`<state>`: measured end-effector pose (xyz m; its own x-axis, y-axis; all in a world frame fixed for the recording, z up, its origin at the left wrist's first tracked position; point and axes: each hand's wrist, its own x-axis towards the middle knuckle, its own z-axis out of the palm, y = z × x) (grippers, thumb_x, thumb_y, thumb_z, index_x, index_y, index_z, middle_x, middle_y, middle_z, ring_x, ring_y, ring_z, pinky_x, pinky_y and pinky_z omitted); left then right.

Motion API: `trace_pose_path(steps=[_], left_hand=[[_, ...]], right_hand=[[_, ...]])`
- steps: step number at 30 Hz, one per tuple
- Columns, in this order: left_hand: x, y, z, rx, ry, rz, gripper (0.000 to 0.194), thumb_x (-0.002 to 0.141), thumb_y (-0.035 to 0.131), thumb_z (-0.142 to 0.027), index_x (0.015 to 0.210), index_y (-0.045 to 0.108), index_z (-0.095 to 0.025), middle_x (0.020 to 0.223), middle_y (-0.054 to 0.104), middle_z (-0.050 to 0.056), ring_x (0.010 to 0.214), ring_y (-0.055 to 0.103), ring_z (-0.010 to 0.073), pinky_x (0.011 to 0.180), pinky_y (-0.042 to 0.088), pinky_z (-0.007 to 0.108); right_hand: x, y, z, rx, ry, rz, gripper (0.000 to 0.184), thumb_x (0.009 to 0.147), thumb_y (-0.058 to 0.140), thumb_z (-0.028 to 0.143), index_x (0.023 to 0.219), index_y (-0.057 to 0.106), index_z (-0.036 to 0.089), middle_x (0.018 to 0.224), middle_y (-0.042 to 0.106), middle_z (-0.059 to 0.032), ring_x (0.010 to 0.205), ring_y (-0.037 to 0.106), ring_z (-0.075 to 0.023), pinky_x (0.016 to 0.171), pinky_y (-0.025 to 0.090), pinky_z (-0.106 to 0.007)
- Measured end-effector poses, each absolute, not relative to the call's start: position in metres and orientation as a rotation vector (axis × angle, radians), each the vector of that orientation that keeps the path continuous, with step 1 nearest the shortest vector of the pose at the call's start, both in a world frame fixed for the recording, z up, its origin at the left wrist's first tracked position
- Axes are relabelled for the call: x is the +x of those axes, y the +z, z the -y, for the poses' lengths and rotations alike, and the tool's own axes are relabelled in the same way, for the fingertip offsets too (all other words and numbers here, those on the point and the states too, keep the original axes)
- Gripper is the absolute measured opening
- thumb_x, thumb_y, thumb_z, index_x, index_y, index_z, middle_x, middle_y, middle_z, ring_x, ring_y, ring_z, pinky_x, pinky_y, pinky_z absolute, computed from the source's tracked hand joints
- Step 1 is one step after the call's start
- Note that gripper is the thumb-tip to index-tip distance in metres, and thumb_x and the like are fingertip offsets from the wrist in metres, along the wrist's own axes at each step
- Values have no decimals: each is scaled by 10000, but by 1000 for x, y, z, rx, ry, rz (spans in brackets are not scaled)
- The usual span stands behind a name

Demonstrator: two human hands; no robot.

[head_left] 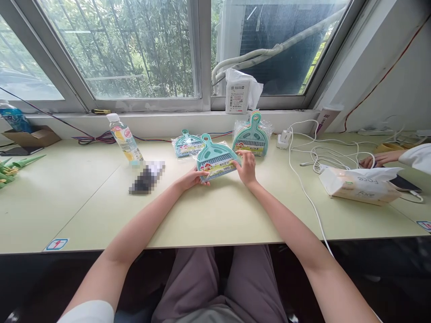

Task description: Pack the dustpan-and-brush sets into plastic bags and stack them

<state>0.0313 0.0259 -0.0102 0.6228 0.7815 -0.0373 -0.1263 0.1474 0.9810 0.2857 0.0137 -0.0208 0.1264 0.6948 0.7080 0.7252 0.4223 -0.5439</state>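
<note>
Dustpan set: centre of the frame, mint green – I see its handle pointing up, leaning slightly left.
Left hand: closed around the set's lower left corner, thumb on the front.
Right hand: fingers bent, nearly closed, thumb and fingertips gripping the set's right edge.
Other packs: I have a smaller pack just behind, left of centre, and a standing pack right of centre.
Edges: bottle centre left – tissue pack at right, near a co-worker's hand.
</note>
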Motion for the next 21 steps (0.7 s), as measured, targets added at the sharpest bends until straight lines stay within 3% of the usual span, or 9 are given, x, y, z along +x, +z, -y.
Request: trace_pose_path(steps=[3, 7, 10, 12, 14, 16, 18, 21], left_hand=[[33, -10, -25, 1266, 740, -666, 618, 702, 754, -265, 1255, 485, -200, 972, 694, 102, 561, 668, 169, 568, 565, 309], [33, -7, -23, 1271, 725, -658, 562, 749, 720, -379, 1237, 502, -203, 1072, 680, 132, 609, 679, 172, 575, 551, 289], [32, -2, -18, 1273, 746, -553, 675, 737, 723, -436, 1323, 438, -260, 1241, 614, 140, 797, 709, 214, 701, 567, 323], [33, 3, -13, 1320, 762, -513, 852, 675, 788, -354, 1400, 343, -309, 1307, 575, 137, 926, 698, 247, 794, 558, 358], [36, 6, -9, 1375, 787, -538, 1031, 593, 839, -222, 1445, 266, -325, 1290, 588, 140, 965, 688, 257, 846, 541, 382], [40, 4, -9, 1398, 860, -617, 1072, 555, 849, -161, 1446, 267, -296, 1213, 637, 134, 901, 699, 229, 837, 542, 370], [44, -1, -13, 1379, 960, -733, 926, 602, 831, -214, 1392, 349, -248, 1133, 675, 120, 776, 701, 182, 751, 558, 322], [46, -9, -22, 1333, 1044, -901, 554, 748, 719, -349, 1223, 488, -185, 1054, 695, 106, 590, 660, 128, 582, 547, 264]], right_hand=[[287, -24, -19, -1159, 499, 1423, 435, 783, 669, 369, 1191, 581, 249, 1179, 618, -79, 1095, 557, -269, 948, 455, -458], [289, -27, -22, -1062, 1066, 1214, 427, 669, 762, 361, 1058, 662, 218, 882, 689, -30, 794, 641, -223, 747, 589, -464], [291, -27, -24, -1059, 1056, 1072, 364, 657, 774, 315, 986, 666, 202, 828, 688, -25, 718, 641, -195, 663, 623, -442], [293, -29, -27, -1066, 1027, 1015, 370, 655, 776, 295, 990, 649, 204, 830, 691, -25, 718, 649, -193, 649, 629, -432], [296, -33, -30, -1098, 1008, 981, 395, 651, 778, 298, 1006, 631, 206, 835, 694, -29, 724, 656, -198, 636, 628, -425], [297, -38, -33, -1131, 1001, 979, 411, 657, 772, 313, 1022, 618, 205, 855, 696, -36, 743, 662, -204, 634, 626, -418], [295, -41, -34, -1145, 999, 1006, 423, 674, 758, 329, 1048, 604, 206, 872, 696, -39, 764, 664, -205, 646, 623, -412], [287, -39, -28, -1104, 1021, 1053, 452, 704, 742, 363, 1097, 573, 218, 919, 695, -39, 811, 667, -201, 685, 622, -408]])
